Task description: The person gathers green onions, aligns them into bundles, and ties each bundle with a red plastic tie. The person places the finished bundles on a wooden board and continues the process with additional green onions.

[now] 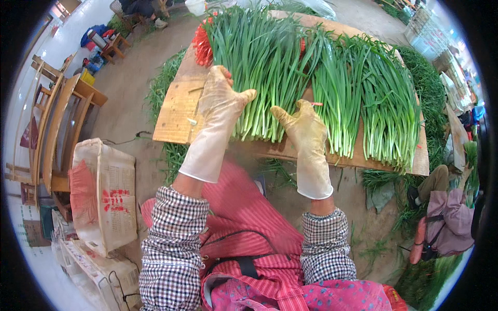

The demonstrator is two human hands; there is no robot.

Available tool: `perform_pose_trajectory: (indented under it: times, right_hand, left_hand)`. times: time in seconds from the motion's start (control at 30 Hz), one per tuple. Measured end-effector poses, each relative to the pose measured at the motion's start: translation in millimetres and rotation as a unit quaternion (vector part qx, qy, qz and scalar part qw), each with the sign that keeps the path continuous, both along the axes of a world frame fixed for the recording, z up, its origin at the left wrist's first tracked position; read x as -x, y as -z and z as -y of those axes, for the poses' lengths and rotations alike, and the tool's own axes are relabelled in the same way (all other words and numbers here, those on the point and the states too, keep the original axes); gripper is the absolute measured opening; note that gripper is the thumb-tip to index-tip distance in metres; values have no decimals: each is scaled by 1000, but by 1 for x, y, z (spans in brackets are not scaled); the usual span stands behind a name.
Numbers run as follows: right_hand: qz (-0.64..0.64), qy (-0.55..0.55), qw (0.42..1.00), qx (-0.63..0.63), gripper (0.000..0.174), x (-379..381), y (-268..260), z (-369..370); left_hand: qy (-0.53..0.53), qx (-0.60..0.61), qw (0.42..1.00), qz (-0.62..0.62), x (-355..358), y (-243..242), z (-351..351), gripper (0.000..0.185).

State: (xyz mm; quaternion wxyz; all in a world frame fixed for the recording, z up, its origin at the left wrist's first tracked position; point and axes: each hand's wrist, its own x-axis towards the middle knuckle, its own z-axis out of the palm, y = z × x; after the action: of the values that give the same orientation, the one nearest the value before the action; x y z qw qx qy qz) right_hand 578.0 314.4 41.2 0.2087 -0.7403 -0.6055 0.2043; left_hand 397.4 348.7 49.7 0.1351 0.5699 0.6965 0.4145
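Green garlic chives [268, 77] lie in side-by-side bundles on a wooden board [175, 112], pale stem ends towards me. My left hand [223, 91], in a worn translucent glove, is at the left edge of the leftmost pile. Its fingers are curled, bare fingertips show, and the thumb stretches over the stems. On the pile's right side is my right hand [301, 124], gloved too, its thumb apart from bent fingers. I see neither hand gripping anything. A thin red strip [317, 103] lies by its fingertips. More bundles [389, 105] lie to the right.
Red ties [203, 44] hang at the board's far left. A white plastic crate [116, 194] stands on the left, near wooden benches [62, 128]. Loose greens [426, 77] pile up beyond the board's right edge. Another person [447, 217] sits at the right.
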Motion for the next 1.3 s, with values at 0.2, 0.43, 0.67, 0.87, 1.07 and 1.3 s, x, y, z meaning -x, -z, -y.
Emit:
perform_pose_trajectory:
  times: [0.2,0.43,0.67,0.87,1.07,1.3]
  right_hand:
    - [-31,-11,998,47,73,10,-9,-5]
    - [-27,-2,999,43,68,11,-7,-7]
    - [-26,1,998,56,73,14,-5,-10]
    - [-38,6,998,45,72,16,-6,-12]
    - [4,23,998,64,66,22,-11,-17]
    - [-69,-7,995,74,81,5,-18,-23]
  left_hand:
    - [3,-15,1000,-11,1,2,1,69]
    - [-4,-4,1000,-17,2,2,2,69]
    - [-7,-8,1000,-24,3,6,0,68]
    - [0,4,1000,-29,3,2,1,71]
    - [13,50,999,-1,4,-2,1,73]
    - [2,35,999,-31,6,5,-4,71]
